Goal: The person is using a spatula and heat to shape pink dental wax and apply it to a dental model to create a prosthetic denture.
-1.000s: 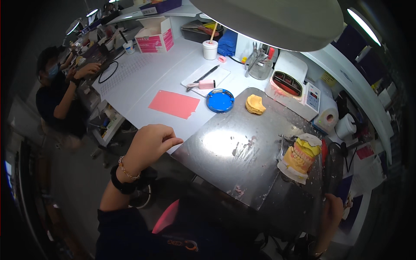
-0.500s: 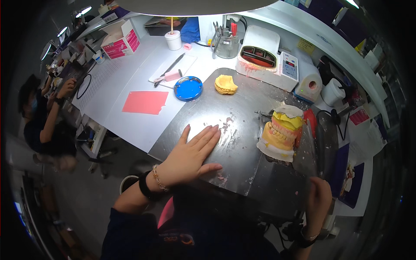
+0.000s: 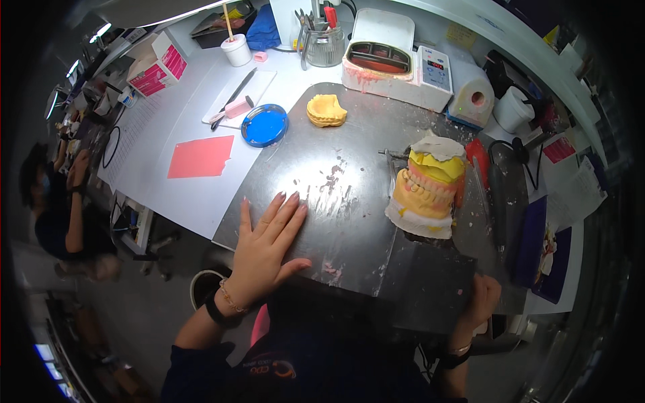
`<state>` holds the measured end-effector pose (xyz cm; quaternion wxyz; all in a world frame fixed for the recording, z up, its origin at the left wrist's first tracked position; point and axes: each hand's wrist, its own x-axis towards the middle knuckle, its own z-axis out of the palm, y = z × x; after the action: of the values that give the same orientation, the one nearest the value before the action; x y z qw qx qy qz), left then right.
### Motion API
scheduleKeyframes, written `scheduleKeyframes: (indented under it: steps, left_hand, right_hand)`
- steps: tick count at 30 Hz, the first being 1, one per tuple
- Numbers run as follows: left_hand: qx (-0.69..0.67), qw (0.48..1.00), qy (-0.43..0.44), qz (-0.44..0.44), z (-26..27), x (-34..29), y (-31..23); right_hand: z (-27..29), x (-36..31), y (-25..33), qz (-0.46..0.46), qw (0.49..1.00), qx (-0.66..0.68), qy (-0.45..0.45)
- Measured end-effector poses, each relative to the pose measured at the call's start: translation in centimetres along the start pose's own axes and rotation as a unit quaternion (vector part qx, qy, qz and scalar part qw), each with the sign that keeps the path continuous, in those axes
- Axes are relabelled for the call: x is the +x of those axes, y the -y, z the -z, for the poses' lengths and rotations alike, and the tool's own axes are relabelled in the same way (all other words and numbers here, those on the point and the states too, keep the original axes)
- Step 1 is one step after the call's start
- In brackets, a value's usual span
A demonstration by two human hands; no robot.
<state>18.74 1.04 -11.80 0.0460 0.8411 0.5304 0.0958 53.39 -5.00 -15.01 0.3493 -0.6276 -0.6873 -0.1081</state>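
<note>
The left hand (image 3: 264,250) lies flat, fingers spread, holding nothing, on the grey scuffed metal work plate (image 3: 336,195). The right hand (image 3: 480,302) curls over the plate's near right edge. A yellow-and-pink dental model on white plaster (image 3: 425,188) stands farther right, apart from both hands.

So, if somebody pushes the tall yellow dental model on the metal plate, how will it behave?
The yellow dental model looks stacked and tall, so it may tip. It seems solid plaster, probably heavy and brittle. The metal plate looks smooth, so it might slide.
</note>
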Motion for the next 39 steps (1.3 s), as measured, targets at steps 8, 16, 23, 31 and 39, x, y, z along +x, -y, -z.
scheduleKeyframes:
  steps: [8, 16, 23, 31, 39]
  left_hand:
    - [0.035, 0.973, -0.117, -0.194, -1.8, -0.2, -0.6]
    - [-0.106, 0.95, -0.145, -0.255, -2.9, -0.9, -2.5]
    - [-0.107, 0.911, -0.216, -0.335, -4.3, -2.6, -2.7]
    - [-0.075, 0.907, -0.187, -0.371, -4.7, -4.7, -1.8]
    - [-0.067, 0.96, -0.107, -0.25, -6.7, -5.5, -1.4]
  right_hand:
    - [-0.1, 0.1, 0.5, -0.006, 0.998, -0.019, -0.058]
    - [0.0, 0.1, 0.4, 0.01, 0.999, -0.016, -0.048]
    - [0.0, 0.1, 0.2, 0.033, 0.998, -0.013, -0.057]
    - [-0.4, -0.2, 0.6, 0.006, 0.998, -0.003, -0.06]
    - [-0.1, -0.4, 0.6, 0.006, 0.999, 0.001, -0.052]
